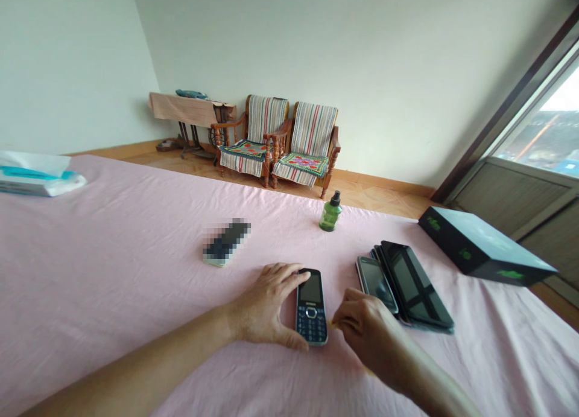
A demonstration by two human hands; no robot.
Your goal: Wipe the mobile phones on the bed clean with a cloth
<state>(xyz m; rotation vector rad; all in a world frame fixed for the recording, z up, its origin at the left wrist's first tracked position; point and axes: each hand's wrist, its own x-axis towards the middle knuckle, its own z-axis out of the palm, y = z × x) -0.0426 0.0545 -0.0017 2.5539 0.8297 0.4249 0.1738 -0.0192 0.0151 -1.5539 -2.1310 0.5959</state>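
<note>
A dark blue keypad phone lies face up on the pink cloth, its small screen at the far end. My left hand steadies it from the left, fingers at its top edge and thumb at its bottom corner. Just off the phone's right side is my right hand, closed in a pinch. A small yellowish bit shows at its fingertips, too little to name. Beyond my right hand lie a grey-framed phone and a larger black device with a glossy screen, side by side.
A blurred-out phone lies left of centre. A green spray bottle stands farther back. At the right sits a black box, and at the far left a tissue pack. Two wooden chairs stand beyond the pink-covered surface.
</note>
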